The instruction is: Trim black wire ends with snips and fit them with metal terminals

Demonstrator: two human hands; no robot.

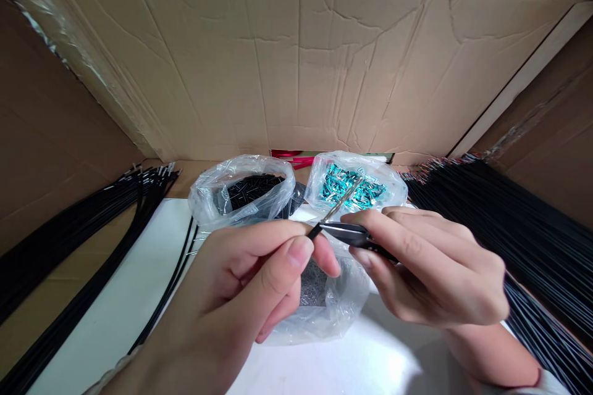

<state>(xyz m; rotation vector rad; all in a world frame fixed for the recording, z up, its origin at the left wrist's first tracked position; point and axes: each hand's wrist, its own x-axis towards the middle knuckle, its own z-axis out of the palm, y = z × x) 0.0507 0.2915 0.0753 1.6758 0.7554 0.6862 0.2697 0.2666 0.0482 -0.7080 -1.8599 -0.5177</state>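
My left hand (259, 278) pinches a short black tube-like piece (315, 232) between thumb and forefinger. From its upper end a thin, shiny silver rod-like part (343, 200) slants up to the right; its exact kind is unclear. My right hand (435, 265) is closed around a dark tool that looks like pliers (346, 234), whose pointed tip meets the joint of the black piece and the silver part. Most of the tool's handle is hidden by my fingers. Beneath my hands lies a clear plastic bag (319, 327) with fine, clear or silvery bits inside.
Behind my hands stand a plastic bag of small black tubes (254, 190) and one of teal-and-silver terminals (347, 188). Black cable bundles lie at left (83, 222) and right (519, 216). Cardboard walls (287, 68) enclose the white work surface (333, 370).
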